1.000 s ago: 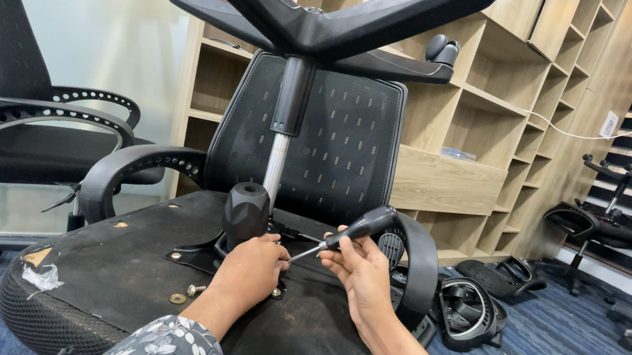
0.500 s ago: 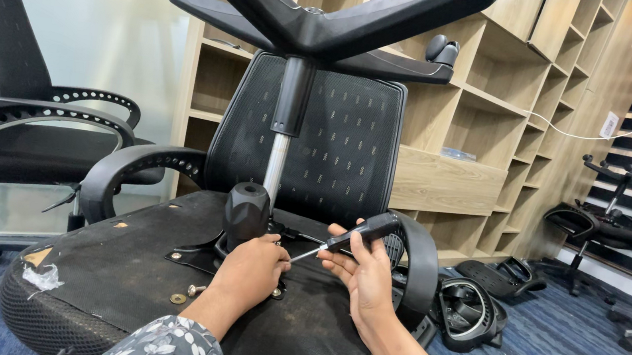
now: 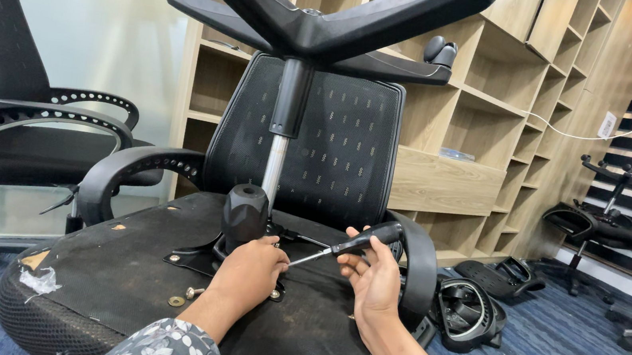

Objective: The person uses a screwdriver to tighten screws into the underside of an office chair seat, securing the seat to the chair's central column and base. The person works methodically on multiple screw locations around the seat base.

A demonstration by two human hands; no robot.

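Screwdriver at the seat plate of an upturned office chair

Screwdriver (image 3: 346, 245), black-handled with a thin metal shaft, lies slanted down to the left over the underside of the seat (image 3: 119, 274), its tip hidden behind the left hand (image 3: 248, 270). That hand rests knuckles-up on the metal mechanism plate (image 3: 190, 254) just below the black tilt knob (image 3: 244, 213), fingers curled down as if steadying a fastener at the tip; what they pinch cannot be seen. The right hand (image 3: 376, 277) holds the handle loosely, fingers half open around it with the thumb on top, not a full fist. By the look of it, the step in hand is seating the tip in a screw on the plate. The next move would call for a firmer wrap on the handle and the shaft held square to the screw head. A loose screw (image 3: 194, 293) and a washer (image 3: 176, 301) lie on the seat just left of the left wrist
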